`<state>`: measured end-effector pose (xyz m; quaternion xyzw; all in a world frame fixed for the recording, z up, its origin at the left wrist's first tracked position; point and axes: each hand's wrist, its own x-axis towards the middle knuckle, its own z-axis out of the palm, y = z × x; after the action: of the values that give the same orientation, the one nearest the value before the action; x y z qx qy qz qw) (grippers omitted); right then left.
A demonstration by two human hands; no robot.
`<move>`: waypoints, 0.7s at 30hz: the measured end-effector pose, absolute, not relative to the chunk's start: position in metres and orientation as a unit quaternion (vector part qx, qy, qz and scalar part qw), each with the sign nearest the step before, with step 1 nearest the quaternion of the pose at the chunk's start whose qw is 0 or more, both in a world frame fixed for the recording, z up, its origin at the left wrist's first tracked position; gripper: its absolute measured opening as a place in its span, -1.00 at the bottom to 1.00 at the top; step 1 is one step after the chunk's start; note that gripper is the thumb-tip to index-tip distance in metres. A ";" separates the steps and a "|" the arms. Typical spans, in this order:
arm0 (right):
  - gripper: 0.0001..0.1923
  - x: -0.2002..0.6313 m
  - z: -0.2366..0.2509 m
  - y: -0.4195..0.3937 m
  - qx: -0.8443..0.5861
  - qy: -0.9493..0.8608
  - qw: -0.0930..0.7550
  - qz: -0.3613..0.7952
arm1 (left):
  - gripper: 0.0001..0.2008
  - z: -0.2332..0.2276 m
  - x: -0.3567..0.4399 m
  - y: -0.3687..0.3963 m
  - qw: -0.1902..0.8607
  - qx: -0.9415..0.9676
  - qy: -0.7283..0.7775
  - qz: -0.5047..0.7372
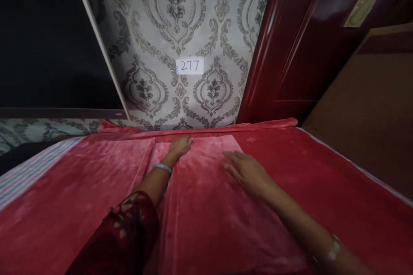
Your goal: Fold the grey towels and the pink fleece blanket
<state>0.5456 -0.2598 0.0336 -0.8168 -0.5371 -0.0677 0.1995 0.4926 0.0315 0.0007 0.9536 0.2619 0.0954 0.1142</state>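
Hidden or unclear: the upper left is a black area with no readable detail; the lower frame edge cuts off both forearms, the patterned maroon sleeve and the near part of the bedding; the underside of each palm is out of sight against the cloth. Main item: a folded red velvet blanket, plush, with a soft sheen, forming a long panel that runs from the near edge to a straight far fold just below the wall; its left edge reads as a lengthwise crease. It lies on a wider red spread of like fabric, which covers most of the surface. Left hand: flat, fingers extended and together, pressed on the far-left corner of the folded panel, gripping nothing; a pale bangle sits at the wrist. Right hand: flat, fingers slightly spread, resting on the panel's right portion, gripping nothing. Edges and room: striped fabric shows at the far left beyond the spread; a light border lines the right side. Damask wallpaper stands just behind the far fold, bearing a paper label marked 277. A dark red door and a brown panel close the right side.
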 end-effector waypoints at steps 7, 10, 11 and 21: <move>-0.41 0.606 0.011 -0.167 -0.895 -0.425 0.132 -0.012 | -0.59 0.000 0.492 0.035 0.113 0.951 0.271 0.097; -0.38 0.617 -0.019 -0.170 -0.903 -0.410 0.128 0.016 | -0.64 -0.003 0.497 0.042 0.119 0.945 0.289 0.101; -0.37 0.620 -0.025 -0.172 -0.903 -0.409 0.130 0.016 | -0.65 -0.004 0.498 0.043 0.121 0.941 0.298 0.104; -0.36 0.622 -0.029 -0.173 -0.904 -0.405 0.133 0.004 | -0.64 -0.003 0.496 0.047 0.147 0.934 0.305 0.110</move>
<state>0.6218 -0.1727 -0.0291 -0.9045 -0.4053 0.0038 0.1327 0.4956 0.0471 -0.0028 0.9344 0.3054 0.1099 0.1466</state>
